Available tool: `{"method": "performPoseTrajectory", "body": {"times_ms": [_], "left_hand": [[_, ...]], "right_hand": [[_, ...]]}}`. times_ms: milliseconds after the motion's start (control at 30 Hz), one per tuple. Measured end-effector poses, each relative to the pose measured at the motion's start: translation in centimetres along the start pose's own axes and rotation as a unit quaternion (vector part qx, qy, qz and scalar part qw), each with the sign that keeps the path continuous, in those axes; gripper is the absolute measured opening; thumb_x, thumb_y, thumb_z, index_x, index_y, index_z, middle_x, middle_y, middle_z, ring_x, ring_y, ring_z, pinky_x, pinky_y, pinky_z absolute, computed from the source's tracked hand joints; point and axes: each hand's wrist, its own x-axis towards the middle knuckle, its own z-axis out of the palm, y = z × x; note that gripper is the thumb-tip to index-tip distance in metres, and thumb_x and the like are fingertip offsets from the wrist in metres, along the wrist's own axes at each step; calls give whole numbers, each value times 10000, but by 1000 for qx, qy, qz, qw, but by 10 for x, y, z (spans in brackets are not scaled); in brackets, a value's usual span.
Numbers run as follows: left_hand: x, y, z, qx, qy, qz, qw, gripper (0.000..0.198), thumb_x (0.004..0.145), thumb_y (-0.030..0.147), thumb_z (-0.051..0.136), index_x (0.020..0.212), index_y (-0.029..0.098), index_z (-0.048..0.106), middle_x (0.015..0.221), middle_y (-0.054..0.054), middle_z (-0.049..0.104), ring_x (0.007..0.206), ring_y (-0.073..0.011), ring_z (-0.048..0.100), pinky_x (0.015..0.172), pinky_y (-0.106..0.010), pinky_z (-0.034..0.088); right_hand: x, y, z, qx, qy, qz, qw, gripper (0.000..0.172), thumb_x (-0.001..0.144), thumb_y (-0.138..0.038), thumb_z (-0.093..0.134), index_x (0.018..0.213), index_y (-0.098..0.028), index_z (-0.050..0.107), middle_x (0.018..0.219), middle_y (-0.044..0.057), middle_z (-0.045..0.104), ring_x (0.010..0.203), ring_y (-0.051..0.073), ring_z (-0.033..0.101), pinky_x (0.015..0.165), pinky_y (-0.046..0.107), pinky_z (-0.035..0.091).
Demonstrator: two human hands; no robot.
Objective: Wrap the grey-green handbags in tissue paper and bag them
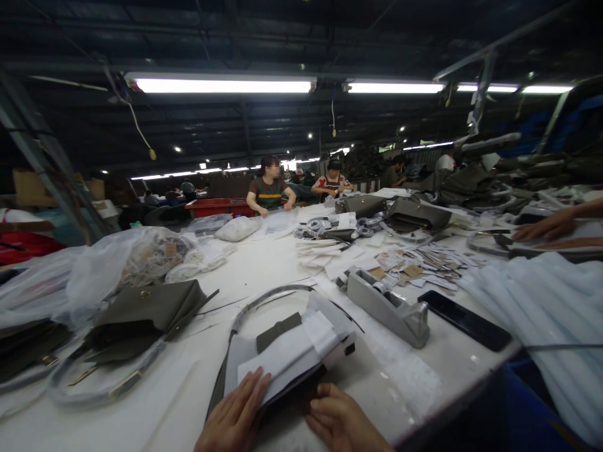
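An olive-grey handbag [221, 383] lies on the white table right in front of me, with a wrapped, curved handle [264, 294] arching over its far side. White paper sheets [287, 358] and an olive flap piece [279, 333] rest on top of it. My left hand [238, 411] lies with fingers stretched out over the paper's near left edge. Close by the bag's near edge is my right hand [343, 417], its fingers loosely bent and a little apart, with nothing visible in them. The bag's shaded underside is hidden.
A grey tape dispenser [384, 307] and a black phone [464, 319] lie to the right, before scattered paper tags [424, 263]. White foam rolls [541, 314] stand at the right edge. Another handbag [146, 314] lies left. A co-worker's hands [551, 226] reach in; other people work across the table.
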Motion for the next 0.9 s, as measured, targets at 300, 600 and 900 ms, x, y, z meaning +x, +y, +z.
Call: {"method": "performPoseTrajectory", "body": {"times_ms": [300,600,900], "left_hand": [[-5,-2,-1,-2,12,-53,998,611,968,165,463,1544,227,272,1287,-54,677,1087,-174,691,869,-250,583],[-12,13,-6,16,-44,-172,984,702,971,405,479,1564,171,187,1418,-168,556,1170,-315,633,900,-418,550],[11,19,-15,51,-18,-256,965,716,964,232,548,1567,294,167,1313,-106,651,821,-264,746,637,-345,599]], "right_hand": [[-5,-19,38,-218,-83,-23,972,385,521,-99,670,900,-161,692,807,27,733,930,257,687,822,344,518],[-11,-17,70,-175,-202,-102,958,439,569,-142,713,1008,-130,726,950,62,750,1017,279,671,965,396,480],[4,-108,-23,-700,-87,-399,585,400,888,-193,553,1271,-123,644,1344,188,613,1256,299,570,1090,444,437]]}}
